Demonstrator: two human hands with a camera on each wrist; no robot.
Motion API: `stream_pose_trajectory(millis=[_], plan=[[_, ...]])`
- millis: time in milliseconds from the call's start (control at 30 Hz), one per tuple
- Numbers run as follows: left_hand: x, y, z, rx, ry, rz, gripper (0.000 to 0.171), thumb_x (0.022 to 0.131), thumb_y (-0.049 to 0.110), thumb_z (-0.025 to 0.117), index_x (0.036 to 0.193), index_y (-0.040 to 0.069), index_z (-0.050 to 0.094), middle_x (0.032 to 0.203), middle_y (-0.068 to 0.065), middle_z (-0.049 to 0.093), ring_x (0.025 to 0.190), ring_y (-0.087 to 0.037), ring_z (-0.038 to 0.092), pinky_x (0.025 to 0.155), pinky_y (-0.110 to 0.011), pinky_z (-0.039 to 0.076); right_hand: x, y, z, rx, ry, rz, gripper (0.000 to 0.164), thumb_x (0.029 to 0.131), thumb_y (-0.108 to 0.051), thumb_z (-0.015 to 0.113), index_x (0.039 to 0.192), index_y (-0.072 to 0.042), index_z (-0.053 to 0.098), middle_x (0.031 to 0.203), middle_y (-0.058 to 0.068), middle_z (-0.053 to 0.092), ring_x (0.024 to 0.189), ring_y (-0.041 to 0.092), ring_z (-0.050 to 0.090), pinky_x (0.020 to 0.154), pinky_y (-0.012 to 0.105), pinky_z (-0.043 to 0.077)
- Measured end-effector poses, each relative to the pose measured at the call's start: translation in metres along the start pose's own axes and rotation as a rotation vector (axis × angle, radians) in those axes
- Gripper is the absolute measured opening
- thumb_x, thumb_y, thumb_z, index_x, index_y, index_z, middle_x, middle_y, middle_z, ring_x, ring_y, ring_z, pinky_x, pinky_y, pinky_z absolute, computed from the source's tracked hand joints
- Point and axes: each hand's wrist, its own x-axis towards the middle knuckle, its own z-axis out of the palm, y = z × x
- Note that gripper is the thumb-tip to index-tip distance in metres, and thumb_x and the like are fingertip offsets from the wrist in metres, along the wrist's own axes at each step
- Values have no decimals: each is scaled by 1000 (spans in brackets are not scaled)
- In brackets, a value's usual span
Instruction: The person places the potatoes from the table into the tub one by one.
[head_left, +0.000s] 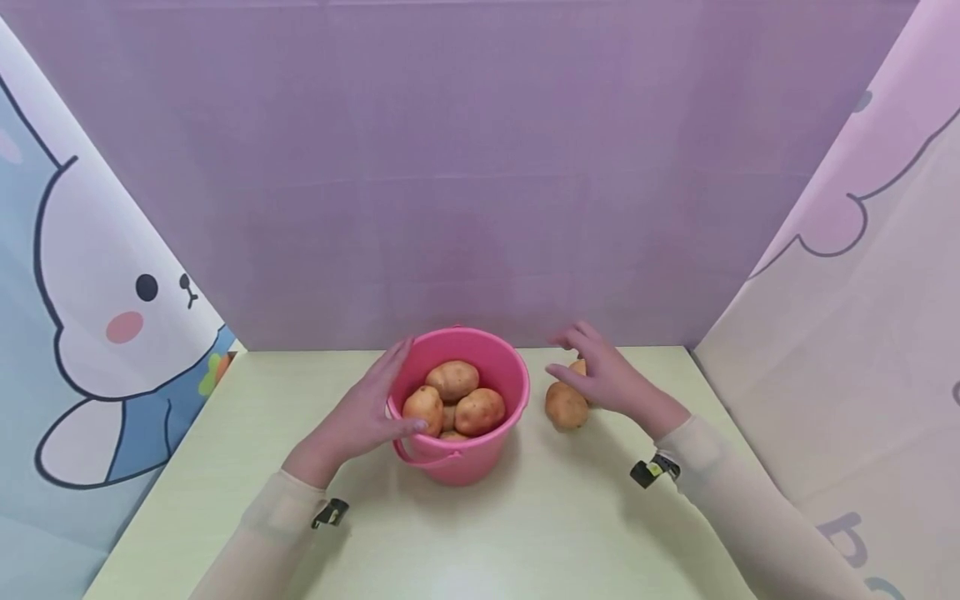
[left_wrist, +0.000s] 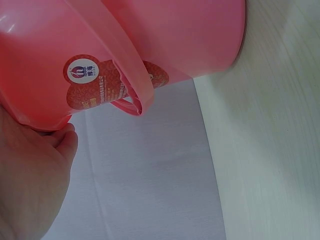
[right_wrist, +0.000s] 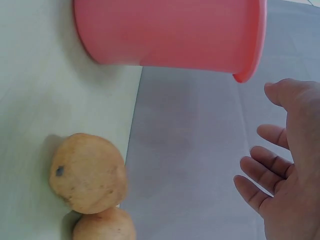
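Observation:
A pink bucket (head_left: 461,467) stands upright on the table with several potatoes (head_left: 480,412) inside it. My left hand (head_left: 363,417) holds the bucket's rim at its left side, the thumb reaching over the front-left edge and the fingers along the far left. In the left wrist view that hand (left_wrist: 35,175) is right at the rim. To the right of the bucket lie two potatoes, the nearer potato (head_left: 566,407) and another potato (right_wrist: 105,226) partly hidden under my right hand (head_left: 600,371). That hand hovers above them, fingers loosely bent and thumb apart, holding nothing.
The bucket's pink handle (left_wrist: 135,70) hangs down at the front. A purple cloth wall (head_left: 480,183) rises behind the pale table (head_left: 480,550). Printed cloth panels with cartoon figures stand on the left (head_left: 112,333) and right sides.

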Motion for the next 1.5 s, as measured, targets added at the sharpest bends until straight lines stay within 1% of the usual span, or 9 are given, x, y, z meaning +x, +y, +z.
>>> stream_pose_trajectory(millis=[233, 400, 500, 633, 733, 800, 933, 1100, 1500], plan=[[0, 1, 0, -7, -1, 2, 125, 86, 41, 94, 179, 13, 16, 184, -13, 18, 166, -44, 23, 122, -76, 35, -9, 11, 12, -1, 11, 52, 41, 105, -35, 79, 137, -13, 68, 138, 6, 59, 125, 30, 61, 105, 58, 59], [1, 1, 0, -12, 0, 2, 125, 86, 41, 94, 179, 12, 17, 184, -13, 19, 166, -44, 23, 122, -76, 35, -14, 18, 23, 26, 37, 56, 41, 103, -30, 82, 137, -11, 69, 135, 5, 59, 128, 29, 59, 108, 58, 55], [1, 1, 0, -12, 1, 5, 124, 86, 41, 94, 178, 10, 17, 183, -14, 19, 166, -44, 23, 122, -76, 35, -17, 24, 31, 18, 46, 54, 41, 102, -29, 83, 137, -12, 69, 133, 4, 58, 123, 27, 57, 103, 55, 56], [1, 1, 0, -17, 3, 6, 124, 86, 40, 94, 179, 18, 16, 183, -12, 19, 167, -41, 23, 122, -74, 36, -23, 33, 42, -7, 53, 50, 47, 100, -30, 85, 140, -13, 67, 135, 4, 58, 121, 30, 55, 97, 53, 57], [2, -1, 1, -21, 1, -2, 124, 86, 41, 94, 180, 24, 14, 184, -9, 18, 167, -38, 23, 122, -73, 37, -28, 41, 51, -24, 53, 51, 54, 98, -31, 87, 144, -12, 65, 142, 6, 59, 130, 33, 54, 104, 56, 55], [2, -2, 2, -20, 0, -5, 123, 87, 41, 94, 180, 25, 14, 184, -8, 18, 167, -38, 22, 122, -73, 36, -30, 47, 56, -36, 47, 56, 59, 96, -33, 89, 146, -11, 64, 148, 8, 58, 136, 34, 53, 111, 59, 51], [2, -3, 2, -15, 2, -3, 124, 87, 41, 94, 180, 19, 15, 184, -8, 18, 167, -40, 22, 122, -74, 37, -35, 56, 66, -57, 53, 40, 70, 92, -35, 93, 150, -9, 62, 155, 13, 56, 146, 36, 49, 121, 64, 43], [2, -4, 2, -13, 6, -2, 123, 86, 41, 94, 179, 15, 17, 184, -7, 18, 167, -40, 23, 122, -74, 37, -38, 63, 76, -57, 82, -1, 77, 89, -34, 95, 153, -7, 60, 154, 16, 58, 144, 37, 50, 120, 66, 44], [1, -3, 2, -17, 3, -2, 124, 86, 40, 95, 179, 17, 16, 184, -6, 17, 167, -40, 23, 122, -73, 37, -42, 76, 94, -41, 48, 65, 80, 88, -31, 97, 154, -6, 60, 158, 16, 55, 148, 38, 50, 122, 63, 44]])
